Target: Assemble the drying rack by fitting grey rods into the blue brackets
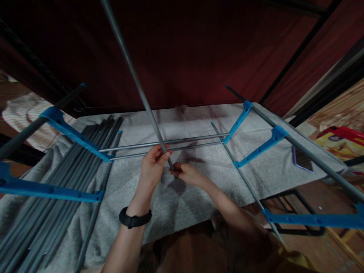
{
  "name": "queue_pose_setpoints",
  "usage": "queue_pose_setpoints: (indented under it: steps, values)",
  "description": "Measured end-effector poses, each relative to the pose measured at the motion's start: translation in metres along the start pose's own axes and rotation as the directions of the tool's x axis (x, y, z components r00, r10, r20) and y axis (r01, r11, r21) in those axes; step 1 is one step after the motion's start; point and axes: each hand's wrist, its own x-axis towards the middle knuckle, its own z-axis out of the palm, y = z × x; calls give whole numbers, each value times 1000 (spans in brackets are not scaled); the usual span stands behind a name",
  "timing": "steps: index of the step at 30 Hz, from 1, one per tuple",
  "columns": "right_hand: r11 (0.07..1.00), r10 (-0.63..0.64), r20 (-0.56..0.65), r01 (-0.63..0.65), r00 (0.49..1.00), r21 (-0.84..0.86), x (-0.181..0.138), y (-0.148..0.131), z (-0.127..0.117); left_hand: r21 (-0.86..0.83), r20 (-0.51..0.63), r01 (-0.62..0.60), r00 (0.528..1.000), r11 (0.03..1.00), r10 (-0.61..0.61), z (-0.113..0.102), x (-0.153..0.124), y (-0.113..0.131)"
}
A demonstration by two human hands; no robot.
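A long grey metal rod (pixel 136 81) slants up and away from my hands toward the top of the view. My left hand (pixel 153 165), with a black band on the wrist, is closed round the rod near its lower end. My right hand (pixel 186 173) pinches the rod's very tip just below. Right behind my hands, two thin grey rods (pixel 196 141) run crosswise between a blue plastic bracket on the left (pixel 75 134) and a blue bracket on the right (pixel 237 123). All this is above a grey towel (pixel 184 197).
A bundle of several dark grey rods (pixel 54 201) lies on the towel at the left. More blue brackets on grey poles stand at the left (pixel 48 189) and right (pixel 313 218). One loose rod (pixel 244 180) lies diagonally at the right. A red box (pixel 341 140) sits far right.
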Motion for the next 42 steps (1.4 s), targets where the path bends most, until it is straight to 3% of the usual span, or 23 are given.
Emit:
queue_pose_setpoints:
  steps: [8,17,28,34,42]
  values:
    - [987,-8,-10,7,1000,-163,4,2,-23,-6,-67,-3,998,1000,3,-16,6,-1]
    - [987,-26,-91,11,995,-161,7,22,-48,-51,-101,-1,995,999,-4,-20,9,-3]
    - [904,38,-153,-100,987,-416,5,21,-77,-140,-178,-7,984,990,-18,-23,10,0]
    - [796,108,-230,-223,967,-562,-1,24,-88,-179,-227,5,973,984,-46,-26,7,4]
    - [745,140,-391,-357,910,-563,-3,26,-99,-208,-270,-37,963,977,-21,-32,9,3]
